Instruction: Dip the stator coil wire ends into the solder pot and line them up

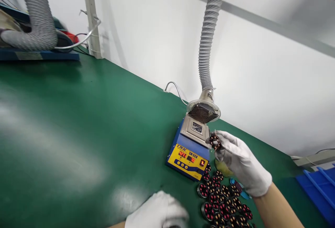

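My right hand [234, 154], in a white glove, pinches a small motor stator [215, 141] with copper windings; a thin wire end sticks up from it. The stator is just beside the right edge of a blue-and-yellow solder pot [187, 160], whose red display is lit. On top of the pot is a metal plate around a square, shiny opening [197, 127]. Near the bottom edge, my gloved left hand [158, 210] is blurred, its fingers curled over something dark that is mostly cut off. Several similar stators [223, 200] lie crowded between the hands.
A grey extraction hose [208, 43] hangs down, its round hood [203, 111] just behind the pot's opening. A yellowish object [223, 168] lies partly under my right hand. Blue trays [318, 189] stand at right. Another hose [39, 18] is at upper left on the green table [78, 123].
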